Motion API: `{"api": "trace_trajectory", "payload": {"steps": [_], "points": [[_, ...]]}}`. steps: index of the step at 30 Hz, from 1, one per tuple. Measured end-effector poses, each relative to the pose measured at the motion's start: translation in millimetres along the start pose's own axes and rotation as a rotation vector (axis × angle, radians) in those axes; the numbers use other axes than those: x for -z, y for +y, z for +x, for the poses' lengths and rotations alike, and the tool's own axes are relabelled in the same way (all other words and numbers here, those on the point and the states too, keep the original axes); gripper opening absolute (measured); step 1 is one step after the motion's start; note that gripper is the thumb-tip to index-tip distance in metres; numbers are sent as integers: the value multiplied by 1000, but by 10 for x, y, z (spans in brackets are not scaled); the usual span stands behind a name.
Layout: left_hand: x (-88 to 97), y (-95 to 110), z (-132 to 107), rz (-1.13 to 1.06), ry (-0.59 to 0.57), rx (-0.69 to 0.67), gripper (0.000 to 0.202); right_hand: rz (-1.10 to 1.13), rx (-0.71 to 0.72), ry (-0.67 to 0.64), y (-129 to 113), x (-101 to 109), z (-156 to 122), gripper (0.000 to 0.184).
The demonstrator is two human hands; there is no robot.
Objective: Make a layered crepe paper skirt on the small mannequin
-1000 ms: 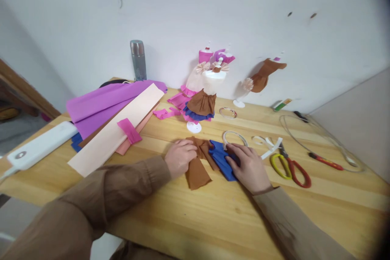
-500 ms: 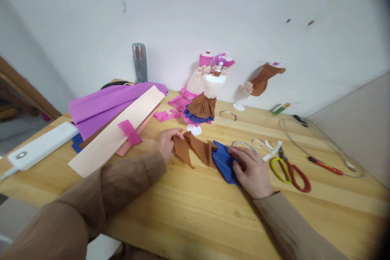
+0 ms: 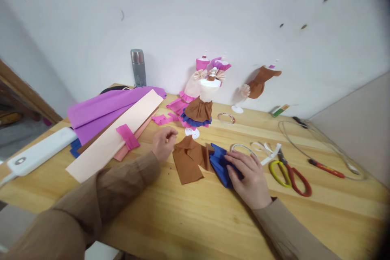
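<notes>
A creased brown crepe paper piece [image 3: 189, 161] lies flat on the wooden table [image 3: 195, 215], touching a folded blue crepe paper piece [image 3: 219, 161] on its right. My left hand [image 3: 163, 143] hovers just left of the brown piece with its fingers curled in and nothing visible in them. My right hand [image 3: 249, 175] lies flat on the right end of the blue piece, pressing it to the table with fingers stretched out.
Small dress-form mannequins [image 3: 204, 93] in paper skirts stand by the wall, one in brown [image 3: 259, 82]. Left: purple sheets [image 3: 103, 107], a peach strip [image 3: 115, 136], a white device [image 3: 39, 151], a flask [image 3: 138, 67]. Right: scissors [image 3: 291, 174], tape rings [image 3: 227, 118], a red-handled tool [image 3: 326, 168].
My left hand lifted and spread the brown piece leftwards, then let it go; it now lies flat. My right hand stayed pressed on the blue piece. The view shifted slightly.
</notes>
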State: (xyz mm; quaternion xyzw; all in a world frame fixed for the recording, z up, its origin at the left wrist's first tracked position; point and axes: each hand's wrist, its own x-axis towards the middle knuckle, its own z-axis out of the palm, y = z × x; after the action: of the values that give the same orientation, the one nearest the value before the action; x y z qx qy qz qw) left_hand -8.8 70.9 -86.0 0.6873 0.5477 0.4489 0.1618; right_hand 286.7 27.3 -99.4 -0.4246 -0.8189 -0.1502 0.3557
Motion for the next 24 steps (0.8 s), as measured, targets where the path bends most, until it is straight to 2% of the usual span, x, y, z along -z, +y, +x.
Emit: {"api": "trace_trajectory", "payload": {"steps": [5,7,9,10,12,15,18,20,21,22,23,24], "points": [[141,-52,207,168,-56,121,29,-4,17,-4,-42,32,24,19],[221,-85,338,255,-105,128,30,4,16,-8,-49,33,26,19],[295,-140,477,344,-138,107,20,26,13,-5,-54,25,25,19],[327,-173,539,382,-152,100,23,43,10,-1,-56,19,24,20],[381,-230,635,443,-209,124,27,82,1,7,-58,5,22,20],[456,-221,695,463,-361,163,19,130,-16,20,-52,-12,19,20],[558,-29,683,353,-636,116,21,179,-52,35,-40,-24,18,21],[640,177,659,224,-829,62,9,217,-92,44,-32,-25,20,22],[680,286,645,133,-914,31,10,236,-114,47,-27,-21,22,23],[714,388,629,-54,-1006,-17,14,253,-137,48,-20,-14,24,24],[740,476,612,-206,-1041,-77,16,268,-160,48,-13,-3,25,25],[753,545,592,-283,-1024,-152,17,282,-182,45,-3,11,25,26]]}}
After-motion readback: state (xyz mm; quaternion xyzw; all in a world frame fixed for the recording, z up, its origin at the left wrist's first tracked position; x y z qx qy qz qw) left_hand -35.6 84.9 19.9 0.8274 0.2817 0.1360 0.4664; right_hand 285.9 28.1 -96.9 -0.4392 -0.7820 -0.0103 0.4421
